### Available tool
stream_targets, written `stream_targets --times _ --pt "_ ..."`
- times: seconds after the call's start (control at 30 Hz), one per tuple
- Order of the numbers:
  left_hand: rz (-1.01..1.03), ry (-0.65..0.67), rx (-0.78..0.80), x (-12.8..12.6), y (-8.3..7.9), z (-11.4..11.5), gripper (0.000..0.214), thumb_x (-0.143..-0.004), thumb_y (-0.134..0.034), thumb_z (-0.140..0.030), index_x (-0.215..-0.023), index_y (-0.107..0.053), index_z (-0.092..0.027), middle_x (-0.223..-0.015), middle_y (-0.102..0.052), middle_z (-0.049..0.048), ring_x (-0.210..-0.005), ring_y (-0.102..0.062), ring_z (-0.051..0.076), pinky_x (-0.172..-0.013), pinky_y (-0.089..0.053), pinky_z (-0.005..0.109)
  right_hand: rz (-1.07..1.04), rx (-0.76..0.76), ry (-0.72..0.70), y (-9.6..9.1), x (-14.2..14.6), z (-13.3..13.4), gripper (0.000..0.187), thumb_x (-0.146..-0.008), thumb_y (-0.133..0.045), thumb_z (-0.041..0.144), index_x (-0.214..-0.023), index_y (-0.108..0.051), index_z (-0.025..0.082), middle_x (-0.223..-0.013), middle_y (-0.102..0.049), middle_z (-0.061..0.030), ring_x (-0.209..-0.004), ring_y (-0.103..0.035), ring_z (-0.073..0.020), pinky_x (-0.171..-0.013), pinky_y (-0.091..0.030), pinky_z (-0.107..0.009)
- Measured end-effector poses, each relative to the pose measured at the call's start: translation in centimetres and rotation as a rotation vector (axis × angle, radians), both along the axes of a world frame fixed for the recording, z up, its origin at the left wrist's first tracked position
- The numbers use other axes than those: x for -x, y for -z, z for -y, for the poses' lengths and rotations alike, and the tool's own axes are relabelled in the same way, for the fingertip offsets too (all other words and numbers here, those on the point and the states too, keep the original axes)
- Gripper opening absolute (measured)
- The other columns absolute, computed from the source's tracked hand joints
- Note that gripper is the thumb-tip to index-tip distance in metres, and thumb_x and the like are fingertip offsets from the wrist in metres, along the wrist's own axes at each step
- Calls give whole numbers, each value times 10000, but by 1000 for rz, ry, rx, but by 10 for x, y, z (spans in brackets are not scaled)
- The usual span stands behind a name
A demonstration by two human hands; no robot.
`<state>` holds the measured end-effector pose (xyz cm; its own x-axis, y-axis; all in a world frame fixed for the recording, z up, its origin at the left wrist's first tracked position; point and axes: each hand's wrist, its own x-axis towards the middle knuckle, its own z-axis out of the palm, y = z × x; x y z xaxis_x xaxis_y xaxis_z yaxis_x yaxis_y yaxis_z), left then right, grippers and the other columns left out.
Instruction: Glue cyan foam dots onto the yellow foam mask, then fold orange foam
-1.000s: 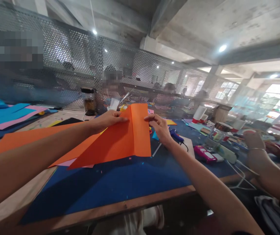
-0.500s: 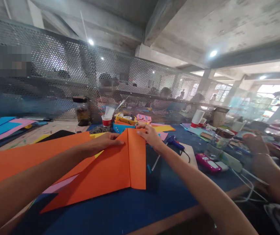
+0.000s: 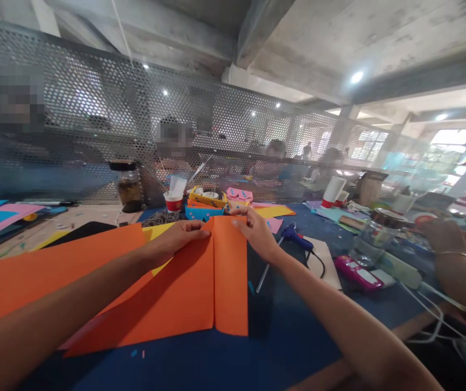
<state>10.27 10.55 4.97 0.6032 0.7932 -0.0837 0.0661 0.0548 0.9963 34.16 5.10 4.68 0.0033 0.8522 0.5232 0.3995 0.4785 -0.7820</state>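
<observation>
A folded orange paper sheet (image 3: 184,293) lies on the blue mat (image 3: 200,364), with a narrow flap (image 3: 230,277) folded along its right side. My left hand (image 3: 180,236) rests on the sheet's far edge, left of the crease, fingers stretched and pressing down. My right hand (image 3: 253,231) presses the top right corner of the flap with its fingers extended. Both hands lie flat on the paper, close together near the fold's top.
More orange, yellow and pink sheets (image 3: 33,271) lie left. A glass jar (image 3: 127,185), a red cup (image 3: 173,202), small paper boxes (image 3: 206,198), a blue glue gun (image 3: 296,238) and a pink device (image 3: 357,271) stand around. Another person's hand (image 3: 445,239) works at the right. A perforated metal screen (image 3: 216,136) backs the table.
The orange sheet, held lifted a second ago, has come down flat onto the mat. Both hands moved down with it and now press its far edge.
</observation>
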Motion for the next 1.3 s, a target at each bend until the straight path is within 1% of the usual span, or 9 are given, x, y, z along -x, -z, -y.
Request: stream_targets --times 0.1,0.2,0.33,0.5,0.7,0.83,0.93,1.07,1.3 --pt "30 14 14 -4 0 -1 349 -674 -934 -383 -951 -785 -230 -887 -828 48 -723 -760 226 -651 -569 293 -9 -1 23 0 -5 -2 208 -943 -629 312 -1131 -679 238 -904 -714 -28 -682 -609 -173 -589 -489 -285" --pt "44 12 13 -6 -2 0 331 -662 -940 -360 -923 -778 -235 -875 -830 40 -726 -759 229 -658 -575 301 -20 -3 29 0 -7 -2 204 -913 -639 294 -1103 -668 223 -979 -722 -37 -655 -575 -149 -592 -483 -279" --pt "77 11 78 -6 -5 3 353 -620 -963 -331 -890 -760 -230 -853 -828 25 -733 -770 225 -698 -599 316 -32 0 28 0 -7 -1 210 -911 -627 300 -1100 -657 213 -1061 -725 -52 -725 -611 -152 -647 -512 -279" --pt "108 31 158 -5 -5 8 360 -652 -959 -355 -922 -759 -223 -887 -839 40 -725 -777 220 -709 -612 325 -14 36 33 5 -6 -3 190 -918 -647 337 -1073 -685 232 -921 -701 -23 -735 -623 -166 -619 -489 -264" --pt "49 23 193 -8 5 12 347 -696 -939 -419 -908 -747 -222 -851 -833 42 -705 -765 214 -653 -585 294 38 85 50 14 -9 -6 200 -900 -655 348 -1036 -717 215 -688 -558 38 -574 -471 -140 -527 -362 -254" --pt "33 -31 134 -10 15 11 328 -762 -892 -503 -891 -739 -244 -821 -824 14 -670 -741 205 -598 -539 276 82 103 48 16 -8 -4 181 -889 -657 315 -1009 -734 204 -737 -599 29 -597 -470 -130 -553 -367 -254" --pt "28 -53 94 -10 22 9 340 -725 -912 -504 -848 -735 -241 -778 -807 0 -644 -721 201 -587 -519 273 113 115 49 17 -6 -2 190 -886 -655 287 -1028 -741 196 -733 -595 32 -597 -469 -131 -555 -364 -261" --pt "22 -38 87 -9 28 7 339 -710 -916 -494 -868 -763 -237 -830 -826 13 -679 -735 200 -619 -532 268 142 124 70 20 -6 -2 192 -875 -643 241 -1035 -739 193 -685 -549 52 -592 -463 -135 -571 -357 -268" --pt "33 -52 104 -11 31 8 390 -660 -947 -465 -905 -746 -237 -791 -816 -3 -668 -742 197 -612 -548 265 148 135 87 25 -7 -5 183 -855 -651 221 -1014 -735 188 -760 -619 32 -605 -474 -131 -606 -382 -273"
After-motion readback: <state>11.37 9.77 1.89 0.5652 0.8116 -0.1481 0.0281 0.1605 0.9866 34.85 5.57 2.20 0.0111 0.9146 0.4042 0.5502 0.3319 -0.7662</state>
